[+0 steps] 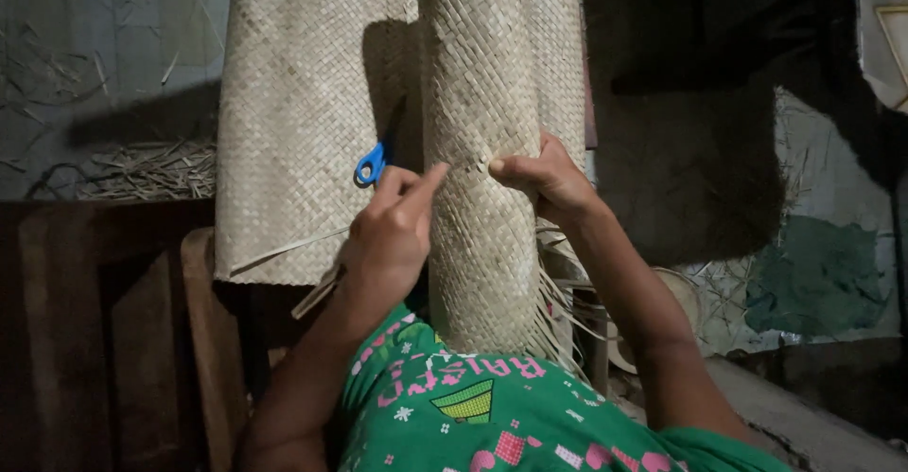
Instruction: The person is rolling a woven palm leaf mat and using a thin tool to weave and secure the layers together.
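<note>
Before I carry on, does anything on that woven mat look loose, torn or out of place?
Yes: loose straw strips stick out unwoven along the lower right edge of the rolled pale woven straw mat, and one strip hangs off the flat part. The left hand and right hand pinch the weave mid-roll.

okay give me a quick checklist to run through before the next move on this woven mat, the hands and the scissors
1. Left hand on the work: ok, its fingertips touch the rolled woven mat.
2. Right hand gripping: ok, fingers pinch the roll's surface opposite the left hand.
3. Scissors under control: cannot tell, only a blue handle shows beside the left hand's fingers; the blades are hidden.
4. Loose strands at the roll's lower edge: not ok, they stick out untucked.
5. Lighting: not ok, the surroundings are dim and the weave casts a heavy shadow.
6. Roll support: ok, it rests against the person's lap.
</note>
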